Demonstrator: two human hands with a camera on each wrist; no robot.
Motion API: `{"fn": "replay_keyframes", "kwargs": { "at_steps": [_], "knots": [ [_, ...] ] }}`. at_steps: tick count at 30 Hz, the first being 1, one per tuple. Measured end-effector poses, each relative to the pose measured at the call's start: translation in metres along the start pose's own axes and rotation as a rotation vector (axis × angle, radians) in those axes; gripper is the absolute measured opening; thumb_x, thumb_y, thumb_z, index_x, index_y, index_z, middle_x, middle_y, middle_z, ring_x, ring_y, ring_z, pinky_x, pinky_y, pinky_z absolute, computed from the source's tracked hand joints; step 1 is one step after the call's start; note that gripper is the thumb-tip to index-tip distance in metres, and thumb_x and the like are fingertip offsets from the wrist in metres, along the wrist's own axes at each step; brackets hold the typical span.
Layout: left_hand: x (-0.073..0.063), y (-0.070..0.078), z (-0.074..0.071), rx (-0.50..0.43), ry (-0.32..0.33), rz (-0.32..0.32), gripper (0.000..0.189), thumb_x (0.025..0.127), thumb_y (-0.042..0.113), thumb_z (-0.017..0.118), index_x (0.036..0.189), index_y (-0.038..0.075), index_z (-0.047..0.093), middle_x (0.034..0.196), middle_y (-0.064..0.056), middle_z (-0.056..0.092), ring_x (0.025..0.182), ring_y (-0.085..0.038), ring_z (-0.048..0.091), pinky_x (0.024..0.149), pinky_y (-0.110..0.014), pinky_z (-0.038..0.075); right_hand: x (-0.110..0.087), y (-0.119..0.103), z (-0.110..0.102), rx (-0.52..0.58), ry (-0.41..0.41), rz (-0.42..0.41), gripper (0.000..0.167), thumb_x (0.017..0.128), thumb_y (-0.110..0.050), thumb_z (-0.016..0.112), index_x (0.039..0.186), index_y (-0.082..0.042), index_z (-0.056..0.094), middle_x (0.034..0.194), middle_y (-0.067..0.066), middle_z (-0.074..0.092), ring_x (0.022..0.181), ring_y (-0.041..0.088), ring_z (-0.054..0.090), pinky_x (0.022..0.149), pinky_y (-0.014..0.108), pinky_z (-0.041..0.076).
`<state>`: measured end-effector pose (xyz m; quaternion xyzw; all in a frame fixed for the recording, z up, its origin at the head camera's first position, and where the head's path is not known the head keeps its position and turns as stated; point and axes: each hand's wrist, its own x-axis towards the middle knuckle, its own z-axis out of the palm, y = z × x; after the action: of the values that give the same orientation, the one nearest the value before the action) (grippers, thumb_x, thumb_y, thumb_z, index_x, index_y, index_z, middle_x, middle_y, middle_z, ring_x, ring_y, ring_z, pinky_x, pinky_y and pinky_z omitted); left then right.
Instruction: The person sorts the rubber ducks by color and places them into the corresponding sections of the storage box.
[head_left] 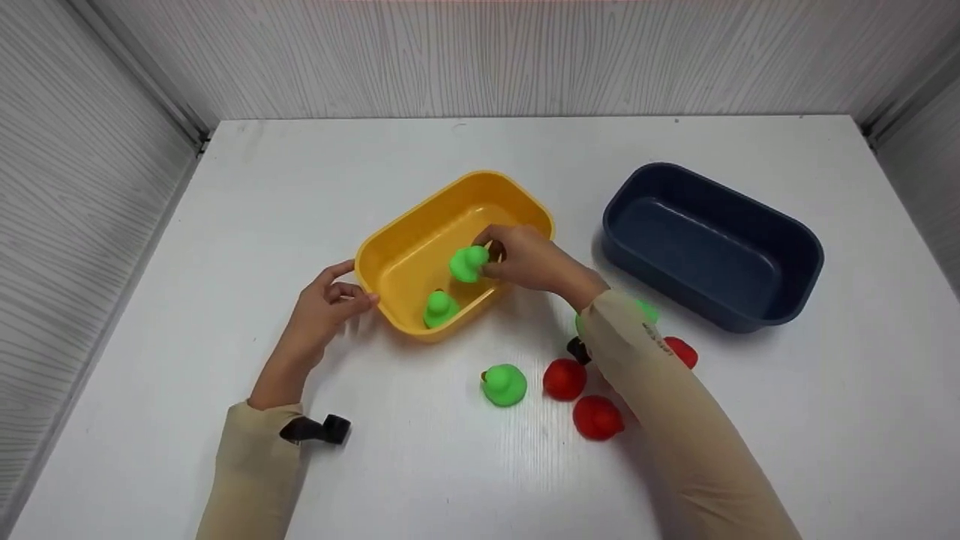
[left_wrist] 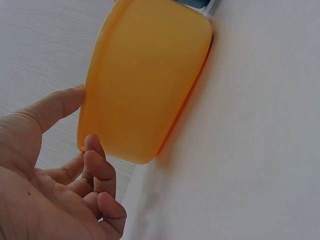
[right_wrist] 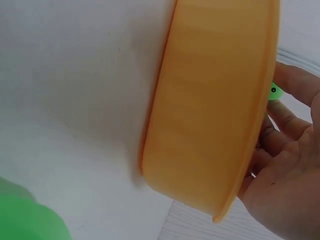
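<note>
Over the inside of a yellow tub (head_left: 420, 214), my right hand (head_left: 529, 259) pinches a green toy duck (head_left: 466, 264) between thumb and fingers. In the right wrist view the tub's wall hides most of that duck. Another green duck (head_left: 439, 309) sits on the tub's floor at the near end. My left hand (head_left: 319, 311) holds the tub's left end at the rim with thumb and forefinger, its other fingers curled below, as the left wrist view (left_wrist: 65, 160) of the hand shows.
A dark blue tub (head_left: 712, 255) stands at the right. Nearer lie a green duck (head_left: 504, 385), red toys (head_left: 565, 379), and more green and red pieces partly hidden under my right sleeve (head_left: 675, 405). Pale wood-grain panels (head_left: 480, 60) border the white table (head_left: 300, 165).
</note>
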<state>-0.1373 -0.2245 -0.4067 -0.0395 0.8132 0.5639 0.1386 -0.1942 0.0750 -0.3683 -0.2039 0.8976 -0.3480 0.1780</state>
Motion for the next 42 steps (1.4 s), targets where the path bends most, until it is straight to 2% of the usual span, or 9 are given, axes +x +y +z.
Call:
{"fn": "replay_keyframes", "kwargs": {
  "at_steps": [8, 15, 26, 34, 42],
  "knots": [
    [-0.0006, -0.0014, 0.0013, 0.006, 0.006, -0.012, 0.073, 0.088, 0.031, 0.071, 0.148, 0.014, 0.033, 0.09, 0.011, 0.06, 0.082, -0.013, 0.052, 0.064, -0.022, 0.037, 0.0066, 0.0018, 0.0008, -0.089, -0.055, -0.011, 0.032, 0.09, -0.013, 0.062, 0.121, -0.003, 0.061, 0.11, 0.013, 0.064, 0.098, 0.026, 0.055, 0.092, 0.036, 0.047],
    [-0.0002, -0.0024, 0.0026, -0.032, 0.002, 0.016, 0.07, 0.088, 0.026, 0.07, 0.147, 0.012, 0.034, 0.089, 0.01, 0.06, 0.082, -0.012, 0.055, 0.065, -0.021, 0.039, 0.0078, 0.0008, 0.0007, -0.204, -0.079, 0.037, 0.037, 0.087, -0.02, 0.064, 0.122, -0.007, 0.062, 0.11, 0.011, 0.066, 0.099, 0.025, 0.056, 0.092, 0.038, 0.046],
    [-0.0003, -0.0013, 0.0025, -0.032, 0.001, 0.019, 0.072, 0.088, 0.028, 0.071, 0.147, 0.013, 0.034, 0.089, 0.01, 0.061, 0.083, -0.013, 0.054, 0.067, -0.022, 0.04, 0.0082, -0.0018, 0.0043, -0.306, -0.075, 0.073, 0.036, 0.089, -0.023, 0.062, 0.124, -0.011, 0.062, 0.11, 0.008, 0.068, 0.1, 0.025, 0.058, 0.097, 0.04, 0.042],
    [-0.0001, -0.0011, 0.0032, -0.036, 0.003, 0.021, 0.072, 0.088, 0.028, 0.071, 0.147, 0.013, 0.034, 0.09, 0.009, 0.061, 0.083, -0.014, 0.054, 0.068, -0.022, 0.041, 0.008, -0.0016, 0.0032, -0.284, -0.079, 0.093, 0.044, 0.091, -0.022, 0.061, 0.133, -0.012, 0.055, 0.115, 0.01, 0.068, 0.107, 0.026, 0.06, 0.105, 0.042, 0.037],
    [0.0029, 0.0008, 0.0058, -0.014, 0.012, 0.014, 0.071, 0.088, 0.026, 0.071, 0.148, 0.013, 0.035, 0.088, 0.007, 0.058, 0.08, -0.013, 0.049, 0.069, -0.021, 0.042, 0.002, 0.0047, -0.0041, -0.183, -0.047, 0.035, 0.043, 0.091, -0.018, 0.062, 0.131, -0.007, 0.055, 0.108, 0.015, 0.065, 0.095, 0.028, 0.057, 0.09, 0.038, 0.048]
  ]
}}
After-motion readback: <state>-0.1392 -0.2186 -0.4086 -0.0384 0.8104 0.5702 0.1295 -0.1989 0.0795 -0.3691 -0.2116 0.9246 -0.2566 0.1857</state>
